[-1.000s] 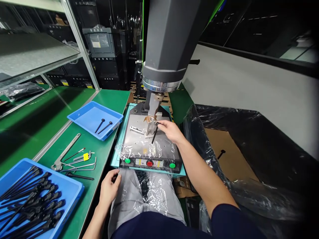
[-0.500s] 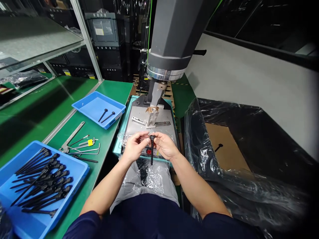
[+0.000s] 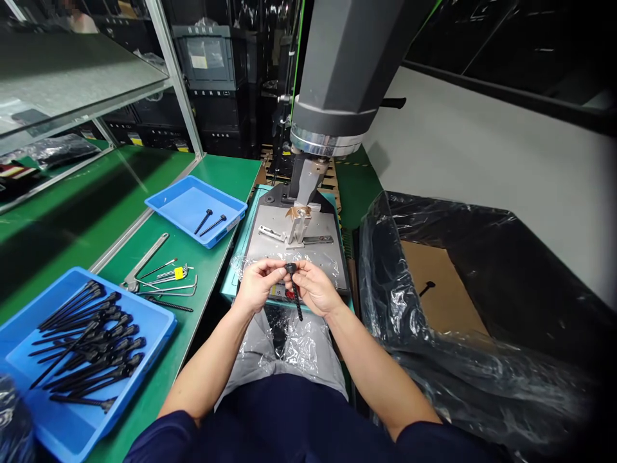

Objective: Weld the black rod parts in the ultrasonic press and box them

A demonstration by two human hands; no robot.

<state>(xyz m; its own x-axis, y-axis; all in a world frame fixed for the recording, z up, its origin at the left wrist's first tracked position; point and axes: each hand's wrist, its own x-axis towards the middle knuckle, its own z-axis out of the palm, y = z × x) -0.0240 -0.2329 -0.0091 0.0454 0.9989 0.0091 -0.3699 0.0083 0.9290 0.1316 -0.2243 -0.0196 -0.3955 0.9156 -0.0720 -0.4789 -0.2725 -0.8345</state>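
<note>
Both hands meet in front of the press machine's base plate (image 3: 289,247). My right hand (image 3: 315,289) grips a black plastic pin (image 3: 295,297) by its shaft, the pin hanging downward. My left hand (image 3: 258,284) pinches the round head at the top of the same pin. The metal fixture (image 3: 299,222) under the machine's horn (image 3: 308,180) holds nothing that I can make out. A near blue tray (image 3: 77,360) at lower left holds several black pins.
A far blue tray (image 3: 197,218) holds two black pins. A wrench and hex keys (image 3: 159,276) lie on the green bench. At right stands a large box lined with black plastic (image 3: 463,289), one pin inside. Clear plastic film covers my lap.
My right hand drew the pin back from the fixture toward me. My left hand rose from my lap and took hold of the pin's head. The pin now tilts slightly.
</note>
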